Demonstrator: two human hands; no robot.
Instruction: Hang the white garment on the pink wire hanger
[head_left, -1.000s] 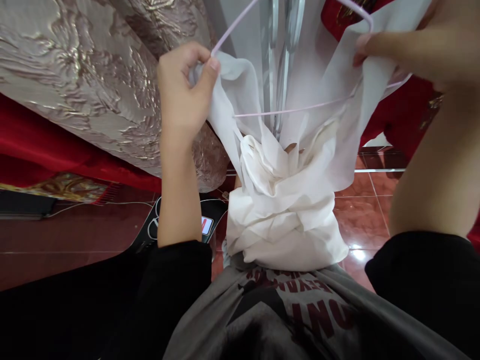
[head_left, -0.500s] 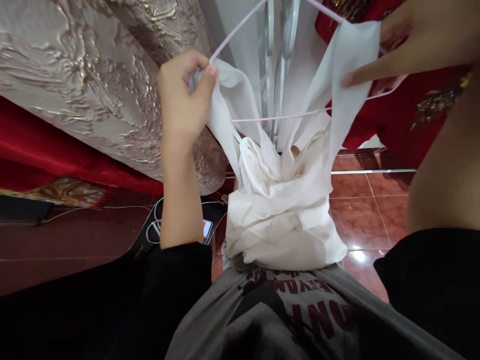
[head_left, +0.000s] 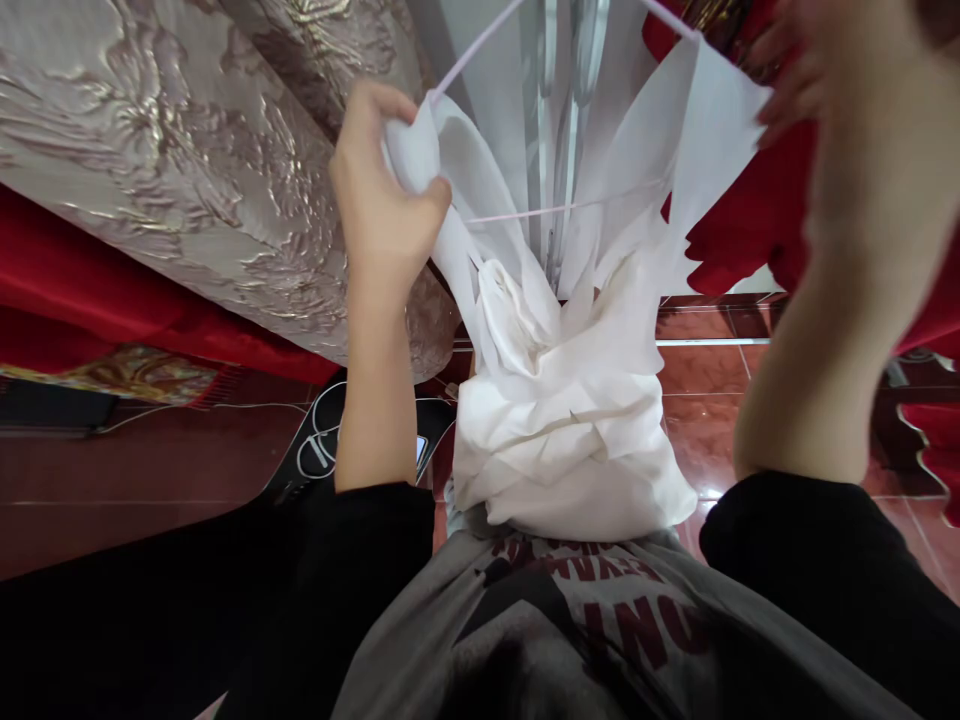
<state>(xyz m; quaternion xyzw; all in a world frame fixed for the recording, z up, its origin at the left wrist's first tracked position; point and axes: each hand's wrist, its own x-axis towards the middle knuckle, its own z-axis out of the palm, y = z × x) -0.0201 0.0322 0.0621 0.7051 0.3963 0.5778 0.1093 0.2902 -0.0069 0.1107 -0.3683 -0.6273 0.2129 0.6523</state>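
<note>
A white sleeveless garment (head_left: 555,430) hangs by its wide straps on a thin pale pink hanger (head_left: 480,40), its lower part bunched up against my lap. My left hand (head_left: 390,180) is closed around the strap at the hanger's left end, fingers behind and thumb in front. At the right end, the other strap stretches out to a corner beside my right hand (head_left: 799,90). That hand is blurred by motion, its fingertips at the fabric's edge; its grip cannot be made out. The hanger's lower bar crosses between the straps, partly behind the cloth.
Shiny embossed beige fabric (head_left: 172,180) hangs at the left, above red cloth (head_left: 135,300). White cabinet doors with metal handles (head_left: 559,120) stand ahead. Red cloth (head_left: 750,220) hangs at the right. A phone (head_left: 421,452) and white cable (head_left: 315,455) lie on a black surface by my left arm.
My right hand has moved from around the right strap to its outer edge, and that strap now spreads wider. My left hand has shifted slightly up and right, its thumb lower on the strap.
</note>
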